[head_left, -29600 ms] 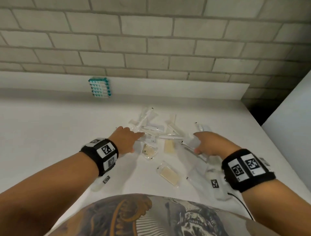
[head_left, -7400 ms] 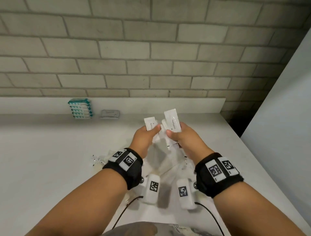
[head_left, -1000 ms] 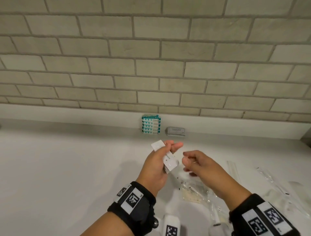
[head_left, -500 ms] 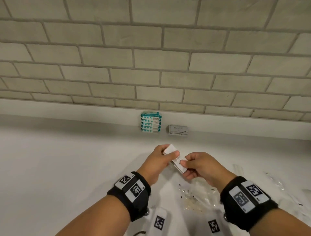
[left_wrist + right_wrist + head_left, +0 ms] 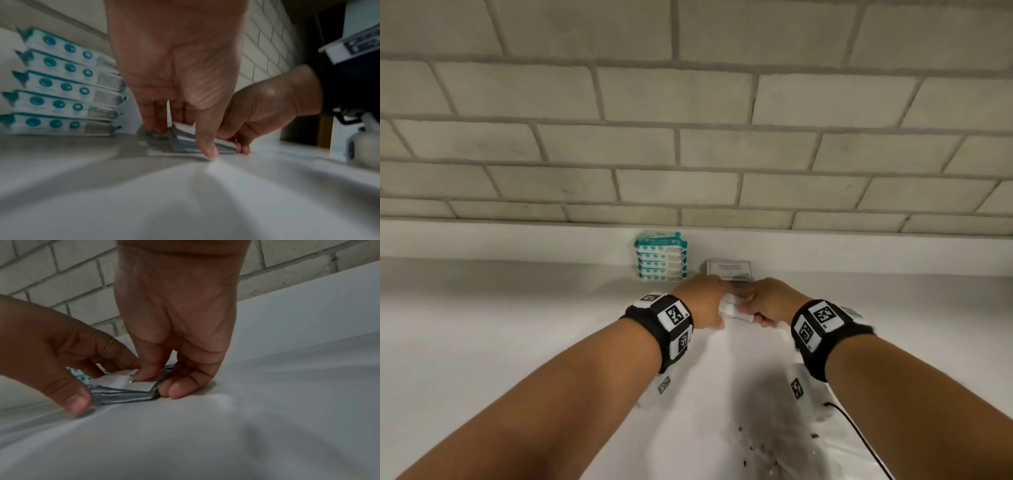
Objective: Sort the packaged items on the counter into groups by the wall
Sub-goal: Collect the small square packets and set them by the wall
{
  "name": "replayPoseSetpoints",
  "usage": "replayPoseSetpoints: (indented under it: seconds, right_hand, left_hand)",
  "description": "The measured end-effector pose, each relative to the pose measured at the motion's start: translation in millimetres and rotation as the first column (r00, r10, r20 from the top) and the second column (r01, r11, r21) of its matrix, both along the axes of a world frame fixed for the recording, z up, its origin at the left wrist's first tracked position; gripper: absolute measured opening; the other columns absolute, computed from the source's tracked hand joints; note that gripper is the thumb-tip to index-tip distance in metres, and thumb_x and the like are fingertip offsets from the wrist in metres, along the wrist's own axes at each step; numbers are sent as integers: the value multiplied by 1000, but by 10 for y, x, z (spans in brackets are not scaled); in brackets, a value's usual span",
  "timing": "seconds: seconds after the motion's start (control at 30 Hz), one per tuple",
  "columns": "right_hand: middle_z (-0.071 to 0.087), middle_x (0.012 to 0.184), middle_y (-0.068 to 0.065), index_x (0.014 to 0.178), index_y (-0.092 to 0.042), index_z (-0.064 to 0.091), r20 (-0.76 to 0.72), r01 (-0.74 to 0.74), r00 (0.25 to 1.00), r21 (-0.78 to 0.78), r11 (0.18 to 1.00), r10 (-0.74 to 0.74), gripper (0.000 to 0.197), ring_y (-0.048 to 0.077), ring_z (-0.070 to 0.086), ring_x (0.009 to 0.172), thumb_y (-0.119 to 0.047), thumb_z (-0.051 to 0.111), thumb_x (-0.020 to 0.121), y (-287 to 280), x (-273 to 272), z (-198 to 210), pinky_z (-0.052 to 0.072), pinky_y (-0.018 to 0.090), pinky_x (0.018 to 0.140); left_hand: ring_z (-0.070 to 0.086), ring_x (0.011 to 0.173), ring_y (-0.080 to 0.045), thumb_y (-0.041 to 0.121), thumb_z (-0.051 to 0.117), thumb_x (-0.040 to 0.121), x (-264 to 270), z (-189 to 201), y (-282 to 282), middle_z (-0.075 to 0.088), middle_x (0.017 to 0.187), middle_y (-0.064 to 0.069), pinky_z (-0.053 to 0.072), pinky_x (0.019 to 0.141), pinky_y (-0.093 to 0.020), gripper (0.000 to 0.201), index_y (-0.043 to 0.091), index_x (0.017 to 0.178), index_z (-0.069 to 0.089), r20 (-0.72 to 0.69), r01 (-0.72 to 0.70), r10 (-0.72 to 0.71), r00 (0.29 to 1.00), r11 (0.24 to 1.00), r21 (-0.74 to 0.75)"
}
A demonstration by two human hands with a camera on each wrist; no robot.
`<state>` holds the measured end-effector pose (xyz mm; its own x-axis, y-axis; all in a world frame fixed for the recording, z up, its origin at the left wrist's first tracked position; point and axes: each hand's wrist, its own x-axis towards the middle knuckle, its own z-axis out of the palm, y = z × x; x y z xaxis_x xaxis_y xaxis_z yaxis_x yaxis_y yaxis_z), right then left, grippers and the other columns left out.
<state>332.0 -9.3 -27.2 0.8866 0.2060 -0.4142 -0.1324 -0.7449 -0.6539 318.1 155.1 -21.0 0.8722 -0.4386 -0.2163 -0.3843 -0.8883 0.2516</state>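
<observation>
A small stack of white sachets [image 5: 732,307] lies on the white counter [image 5: 517,342], close to the wall. My left hand [image 5: 703,303] holds its left side, fingers on the far end and thumb [image 5: 207,146] at the near corner of the stack [image 5: 191,141]. My right hand [image 5: 765,301] holds the right side, thumb [image 5: 144,374] pressing on top of the sachets [image 5: 127,392] and fingers curled at its edge. Just behind stand a pile of teal-and-white packets [image 5: 661,257] and a flat grey packet group [image 5: 728,268], both against the upstand.
Clear plastic-wrapped items [image 5: 801,448] lie near the front edge at the right, with a black cable [image 5: 859,442] over them. The brick wall [image 5: 688,154] and its low white upstand [image 5: 517,240] close off the back.
Both hands have gone forward from mid-counter to the wall and come down. The white sachets, held up in the air before, now rest on the counter in front of the grey packets.
</observation>
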Motion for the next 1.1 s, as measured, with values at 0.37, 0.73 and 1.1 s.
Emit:
replayPoseSetpoints:
  seconds: [0.37,0.73,1.1]
  right_hand:
    - [37,108,-1,136,-27,52,153,-145,972,-188,971,175,71,18,48,93,-17,79,71,-102,38,-138,38,20,78]
    - [38,107,-1,130,-25,57,180,-140,968,-188,972,174,65,17,49,91,-22,81,69,-99,57,-190,38,15,70]
    - [38,108,-1,130,-24,56,164,-110,977,-168,980,138,64,16,48,91,-17,80,71,-105,59,-203,32,6,54]
  left_hand:
    - [59,107,-25,37,76,73,104,-103,-28,61,119,-4,49,91,-35,54,19,122,61,7,-51,52,999,995,-91]
    - [59,110,-27,33,76,76,92,-123,-51,60,122,-6,47,93,-35,55,19,127,61,-11,-68,67,998,994,-89]
    - [61,111,-14,26,78,75,75,-179,91,66,120,3,42,89,-20,44,22,115,63,-93,-160,135,986,918,-363]
